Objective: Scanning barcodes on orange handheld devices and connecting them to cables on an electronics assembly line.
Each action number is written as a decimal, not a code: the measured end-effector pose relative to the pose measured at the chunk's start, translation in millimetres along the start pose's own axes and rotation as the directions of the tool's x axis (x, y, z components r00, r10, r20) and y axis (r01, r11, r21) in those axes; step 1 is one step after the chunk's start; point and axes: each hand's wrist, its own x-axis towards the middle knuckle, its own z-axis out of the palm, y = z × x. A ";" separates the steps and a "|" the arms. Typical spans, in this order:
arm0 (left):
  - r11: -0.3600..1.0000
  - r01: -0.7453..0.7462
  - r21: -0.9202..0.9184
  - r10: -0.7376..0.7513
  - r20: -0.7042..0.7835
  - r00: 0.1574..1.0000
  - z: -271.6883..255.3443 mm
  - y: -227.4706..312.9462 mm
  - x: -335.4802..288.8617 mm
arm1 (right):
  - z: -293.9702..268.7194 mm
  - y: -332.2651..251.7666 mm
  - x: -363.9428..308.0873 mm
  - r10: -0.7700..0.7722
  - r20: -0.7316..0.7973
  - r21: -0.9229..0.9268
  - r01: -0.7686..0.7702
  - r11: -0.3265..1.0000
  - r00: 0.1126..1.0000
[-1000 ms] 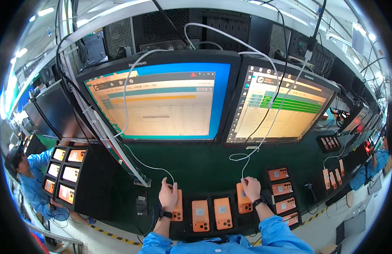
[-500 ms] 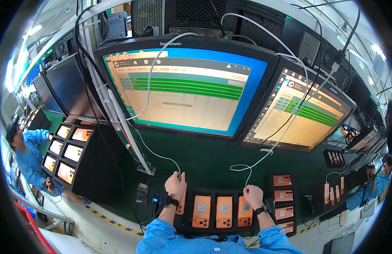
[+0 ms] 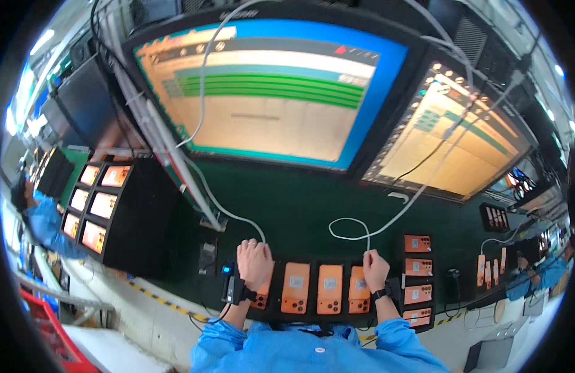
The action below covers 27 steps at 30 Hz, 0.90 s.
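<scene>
Black tray (image 3: 313,295) on green table (image 3: 300,214). Four orange phones (image 3: 295,287) in it, one row, backs up, camera ends nearest the wearer; pale labels on three. Left hand (image 3: 254,262) partly covers tray's leftmost phone; fingers curled in on left white cable (image 3: 260,230), palm side hidden. Right hand (image 3: 376,268) at far end of tray's rightmost phone, fingertips closed on right white cable (image 3: 368,239), which loops beyond tray. Right of tray: small rack (image 3: 418,279) of orange phones. Well left: taller black rack (image 3: 141,217). Beyond tray: two monitors (image 3: 269,99), cables crossing both.
</scene>
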 end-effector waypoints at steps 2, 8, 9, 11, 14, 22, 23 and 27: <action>0.998 0.021 -0.056 -0.016 0.086 0.996 -6.1 1.0 -5.7 | 2.9 1.0 0.4 0.011 -0.003 -0.011 -0.011 1.000 1.000; 0.998 0.045 -0.033 -0.042 0.097 0.994 -9.1 -3.3 2.6 | 3.3 -4.6 4.6 0.020 0.058 -0.055 -0.017 0.998 0.998; 0.992 0.119 -0.030 -0.116 0.088 0.989 -7.8 -3.1 6.2 | 2.6 -5.8 4.7 0.026 0.058 -0.070 -0.022 0.997 0.998; 0.991 0.123 -0.048 -0.124 -0.007 0.992 -7.3 -7.0 12.8 | 2.1 -7.5 4.1 0.035 0.051 -0.095 -0.030 0.995 0.998; 0.986 0.136 -0.095 -0.131 0.054 0.990 -7.9 -14.5 16.9 | 2.9 -6.5 3.8 0.053 0.066 -0.078 -0.048 0.996 0.996; 0.947 0.280 -0.161 -0.253 0.166 0.953 -38.3 -86.5 -24.1 | -22.8 71.1 -25.8 0.292 -0.045 0.480 -0.235 0.845 0.955; 0.944 0.315 -0.098 -0.298 0.158 0.942 -43.5 -96.1 -35.2 | -26.5 88.5 -36.0 0.344 -0.069 0.464 -0.275 0.842 0.936; 0.944 0.330 -0.022 -0.327 0.084 0.941 -45.9 -110.8 -81.6 | -29.8 141.7 -88.3 0.415 0.077 0.126 -0.422 0.898 0.907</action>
